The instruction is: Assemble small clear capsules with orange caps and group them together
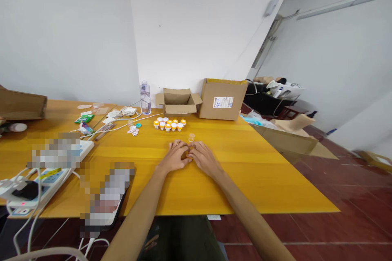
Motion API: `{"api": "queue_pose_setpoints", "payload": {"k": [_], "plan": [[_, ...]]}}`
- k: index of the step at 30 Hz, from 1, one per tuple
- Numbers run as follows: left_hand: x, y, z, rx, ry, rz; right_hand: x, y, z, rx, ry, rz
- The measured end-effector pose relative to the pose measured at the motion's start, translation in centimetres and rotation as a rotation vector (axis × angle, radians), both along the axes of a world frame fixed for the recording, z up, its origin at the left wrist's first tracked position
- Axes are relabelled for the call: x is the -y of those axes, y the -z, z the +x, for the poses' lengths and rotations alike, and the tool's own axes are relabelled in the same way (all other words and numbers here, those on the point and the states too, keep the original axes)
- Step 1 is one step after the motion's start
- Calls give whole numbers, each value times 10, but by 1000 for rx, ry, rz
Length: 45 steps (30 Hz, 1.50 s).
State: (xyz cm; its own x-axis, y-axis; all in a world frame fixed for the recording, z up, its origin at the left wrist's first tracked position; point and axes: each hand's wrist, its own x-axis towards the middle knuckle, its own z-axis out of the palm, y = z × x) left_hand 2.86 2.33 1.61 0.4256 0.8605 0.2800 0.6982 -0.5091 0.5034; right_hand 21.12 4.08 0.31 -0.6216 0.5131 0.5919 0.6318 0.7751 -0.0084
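My left hand [176,157] and my right hand [204,159] meet above the wooden table [254,179], fingers curled in and fingertips close together. Whatever lies between the fingers is small and mostly covered, so I cannot make it out. Just beyond the fingertips stands a small clear plastic cup [191,137]. Farther back, left of the cup, several small jars [168,127] with orange-and-white lids are grouped in rows.
Behind the jars are an open cardboard box [180,108], a larger closed carton [225,104] and a water bottle [145,100]. Leftward lie a power strip [55,179] with cables, a phone [110,200] and a green packet [84,118]. The table's right edge slants toward the floor.
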Motion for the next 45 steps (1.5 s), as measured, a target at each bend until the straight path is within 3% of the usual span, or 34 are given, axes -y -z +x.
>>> {"api": "queue_pose_setpoints", "payload": {"k": [20, 45], "plan": [[1, -2, 0, -11, 5, 29, 4, -5, 0, 15, 1, 13], [2, -4, 0, -26, 20, 36, 3, -5, 3, -66, -39, -78]]}}
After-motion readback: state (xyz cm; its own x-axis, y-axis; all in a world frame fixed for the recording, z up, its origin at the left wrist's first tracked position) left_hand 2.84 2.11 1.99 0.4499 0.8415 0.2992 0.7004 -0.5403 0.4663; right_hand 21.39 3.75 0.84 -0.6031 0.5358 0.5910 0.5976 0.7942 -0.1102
